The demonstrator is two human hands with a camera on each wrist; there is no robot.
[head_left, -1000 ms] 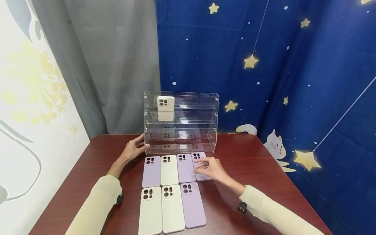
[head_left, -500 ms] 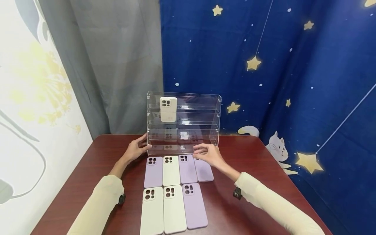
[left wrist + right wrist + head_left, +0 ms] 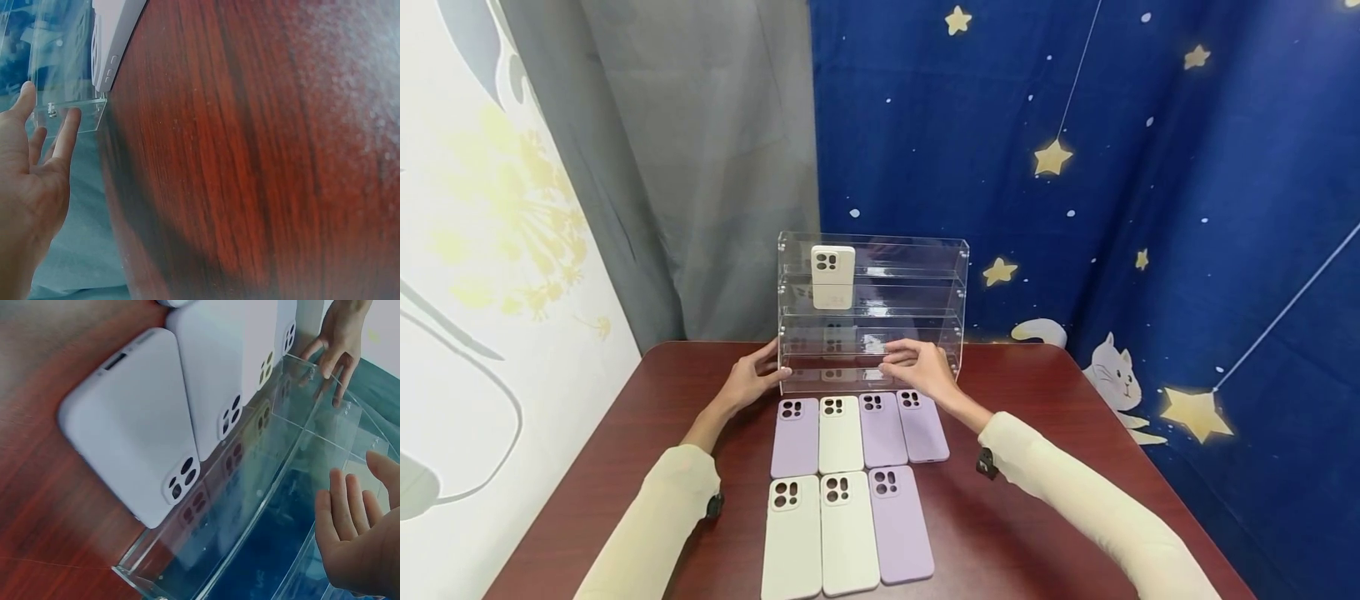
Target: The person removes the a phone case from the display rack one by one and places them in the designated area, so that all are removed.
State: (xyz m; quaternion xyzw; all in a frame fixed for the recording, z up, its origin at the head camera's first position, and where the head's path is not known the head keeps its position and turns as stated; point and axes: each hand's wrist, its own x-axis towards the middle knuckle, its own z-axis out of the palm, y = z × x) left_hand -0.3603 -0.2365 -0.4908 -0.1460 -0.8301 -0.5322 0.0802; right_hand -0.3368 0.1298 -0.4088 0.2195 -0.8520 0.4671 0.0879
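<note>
A clear acrylic tiered display stand (image 3: 917, 300) rises at the back of the table, with a cream phone case (image 3: 832, 287) propped on its upper left. My left hand (image 3: 748, 383) touches the stand's left side, its fingers spread and fairly straight in the left wrist view. In front of the lower tiers is my right hand (image 3: 925, 367), its fingers loosely bent; the right wrist view shows nothing between them. Just below it lies the rightmost purple phone case (image 3: 925, 429), at the end of a row with another purple case (image 3: 883, 433), a cream case (image 3: 841, 437) and a further purple case (image 3: 795, 442).
A second row nearer the front has two cream cases, the left cream case (image 3: 793, 542) and the middle cream case (image 3: 850, 537), plus a purple case (image 3: 902, 529). The dark red wooden table (image 3: 1000, 533) ends before a blue star-patterned curtain (image 3: 962, 125) and a grey curtain (image 3: 737, 150).
My right hand has moved from over the rightmost purple case, away from me, to before the stand's lower tiers. The left hand stays at the stand's side; the cases lie as before.
</note>
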